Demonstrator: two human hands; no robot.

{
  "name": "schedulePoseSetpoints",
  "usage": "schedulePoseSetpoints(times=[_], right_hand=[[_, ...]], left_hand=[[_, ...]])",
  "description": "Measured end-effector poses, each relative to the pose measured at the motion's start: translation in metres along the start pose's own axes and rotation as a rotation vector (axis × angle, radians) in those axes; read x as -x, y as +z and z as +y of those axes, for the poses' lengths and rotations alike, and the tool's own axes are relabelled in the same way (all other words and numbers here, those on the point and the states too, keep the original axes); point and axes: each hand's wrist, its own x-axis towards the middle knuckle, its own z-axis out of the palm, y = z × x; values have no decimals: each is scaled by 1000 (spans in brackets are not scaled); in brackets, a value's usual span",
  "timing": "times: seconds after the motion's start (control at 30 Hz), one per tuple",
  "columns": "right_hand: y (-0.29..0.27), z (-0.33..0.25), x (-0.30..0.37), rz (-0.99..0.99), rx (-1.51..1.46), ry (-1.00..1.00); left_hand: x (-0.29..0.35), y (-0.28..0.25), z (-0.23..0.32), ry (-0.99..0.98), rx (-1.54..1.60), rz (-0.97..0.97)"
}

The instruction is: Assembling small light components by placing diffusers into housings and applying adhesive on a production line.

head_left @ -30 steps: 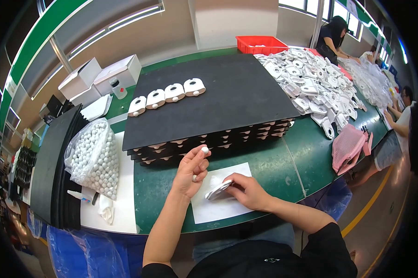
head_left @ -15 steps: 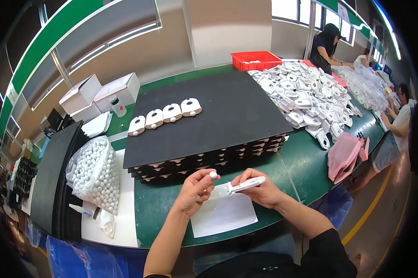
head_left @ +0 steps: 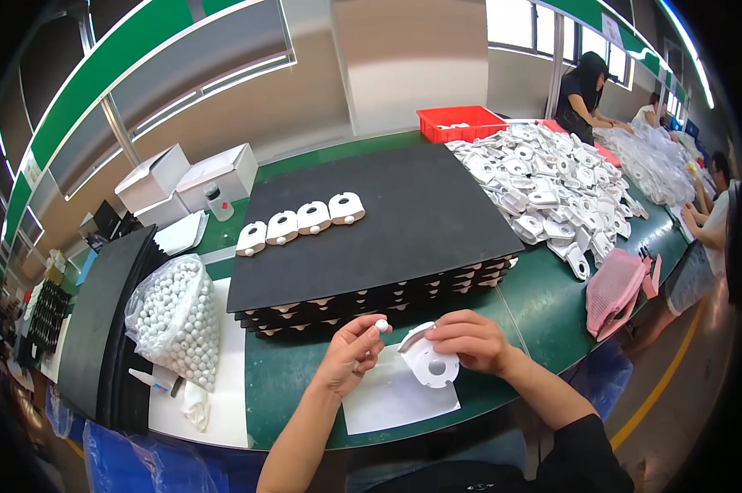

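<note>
Head view: near the paper [head_left: 397, 408], a ball [head_left: 382, 326] is being pinched by the left hand [head_left: 350, 355], a casing [head_left: 421, 364] edgewise by the right hand [head_left: 474, 340], fingertips [head_left: 450, 330] closed, presumably exposing its face.

Watching remotely, I see 2 bare forearms [head_left: 304, 431] converge: left hand [head_left: 353, 358] pinching at the fingertips [head_left: 376, 320], right hand [head_left: 474, 342] gripping, fingers bent.

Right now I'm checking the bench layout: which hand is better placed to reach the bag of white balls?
Probably the left hand: it is nearer the bag, though holding a white ball. The right hand is farther off and holds a white part.
</note>
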Motion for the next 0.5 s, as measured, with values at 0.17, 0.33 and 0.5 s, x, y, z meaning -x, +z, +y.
schedulePoseSetpoints(times=[0.17,0.33,0.5], right_hand=[[22,13,17,176,-273,371],[30,11,28,154,-507,574],[32,15,37,193,-551,640]], left_hand=[[2,-1,2,56,43,44],[5,5,10,360,-152,168],[65,61,36,627,-514,109]])
